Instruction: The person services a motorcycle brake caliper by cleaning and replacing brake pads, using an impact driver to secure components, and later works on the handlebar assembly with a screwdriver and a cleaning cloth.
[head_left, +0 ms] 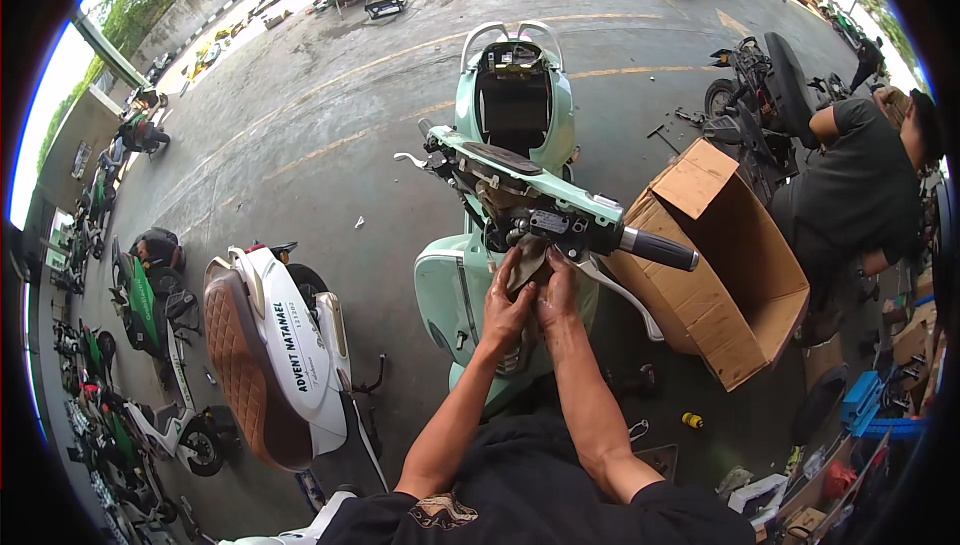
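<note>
In front of me stands a mint-green scooter [445, 290], its seat area open and its handlebar parts partly exposed. Both my hands are together just below the handlebar [540, 190], on my side of it. My left hand [508, 307] has its fingers closed on a greyish-beige cloth [528, 261]. Beside it, almost touching, my right hand [557, 295] is bent around the cloth's other side. What lies behind the cloth is hidden by my hands. A black grip [660, 248] and a silver brake lever [630, 303] stick out to the right.
An open cardboard box [715, 275] stands right of the scooter. Beyond it a person in dark clothes [850, 185] crouches by a stripped motorbike [755, 115]. A white scooter with a brown seat [265, 355] stands at left. A yellow object [692, 420] lies on the floor.
</note>
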{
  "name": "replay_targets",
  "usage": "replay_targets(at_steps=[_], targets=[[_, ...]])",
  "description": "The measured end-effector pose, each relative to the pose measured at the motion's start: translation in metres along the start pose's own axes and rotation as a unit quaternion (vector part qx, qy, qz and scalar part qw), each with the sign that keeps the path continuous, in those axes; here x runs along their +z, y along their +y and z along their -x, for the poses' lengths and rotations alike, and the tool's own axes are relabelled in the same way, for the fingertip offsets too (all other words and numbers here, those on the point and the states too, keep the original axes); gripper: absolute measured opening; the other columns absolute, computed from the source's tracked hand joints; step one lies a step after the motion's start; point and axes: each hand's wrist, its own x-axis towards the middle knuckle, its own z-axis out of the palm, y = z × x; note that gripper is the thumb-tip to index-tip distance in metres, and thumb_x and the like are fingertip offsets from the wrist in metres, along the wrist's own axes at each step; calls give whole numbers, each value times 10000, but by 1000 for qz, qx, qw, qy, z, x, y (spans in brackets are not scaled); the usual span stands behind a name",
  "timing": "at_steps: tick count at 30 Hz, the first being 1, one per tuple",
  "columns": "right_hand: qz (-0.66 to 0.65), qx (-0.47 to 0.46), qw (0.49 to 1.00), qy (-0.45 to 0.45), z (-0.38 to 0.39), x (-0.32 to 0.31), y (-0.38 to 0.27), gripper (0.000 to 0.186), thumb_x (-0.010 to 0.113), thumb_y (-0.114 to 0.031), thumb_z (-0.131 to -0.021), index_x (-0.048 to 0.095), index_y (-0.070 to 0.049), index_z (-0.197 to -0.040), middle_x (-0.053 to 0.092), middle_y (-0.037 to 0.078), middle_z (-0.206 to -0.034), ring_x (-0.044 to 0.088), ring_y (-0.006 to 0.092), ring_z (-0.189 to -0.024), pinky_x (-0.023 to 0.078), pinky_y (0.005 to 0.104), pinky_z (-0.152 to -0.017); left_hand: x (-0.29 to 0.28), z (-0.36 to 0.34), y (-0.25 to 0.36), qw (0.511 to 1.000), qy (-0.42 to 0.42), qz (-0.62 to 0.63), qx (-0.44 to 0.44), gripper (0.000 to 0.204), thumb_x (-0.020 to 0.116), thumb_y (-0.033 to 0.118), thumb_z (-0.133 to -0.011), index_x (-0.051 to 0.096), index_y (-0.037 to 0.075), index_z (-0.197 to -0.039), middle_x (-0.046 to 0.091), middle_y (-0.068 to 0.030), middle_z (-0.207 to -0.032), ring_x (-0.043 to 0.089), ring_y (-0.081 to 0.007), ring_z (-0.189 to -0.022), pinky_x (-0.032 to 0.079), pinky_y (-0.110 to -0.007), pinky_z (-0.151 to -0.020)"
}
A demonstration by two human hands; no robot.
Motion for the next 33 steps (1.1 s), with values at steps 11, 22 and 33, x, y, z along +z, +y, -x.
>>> replay_targets(at_steps=[11,22,33], targets=[[-27,-23,999,-28,24,-11,-21,317,422,-176,-957,591,-28,-1181,658,118,-1124,646,259,-1016,530,391,-887,0,29,17,989,11,-142,-30,389,619,114,-883,584,39,-1263,659,-186,-1135,641,-259,-1066,483,-356,-908],[618,8,765,-182,104,-48,-75,486,703,-173,-756,607,-65,-1220,551,107,-1273,594,228,-1063,475,310,-906,-39,30,71,972,-193,-118,67,273,547,252,-958,616,-12,-977,623,-179,-793,555,-261,-691,462,-356,-681],[617,-159,770,-22,81,-5,-82,220,687,-156,-847,644,16,-978,646,42,-905,552,114,-846,445,281,-788,-16,7,9,958,286,-29,14,294,653,293,-913,594,6,-897,583,-75,-699,593,-221,-656,493,-356,-657]])
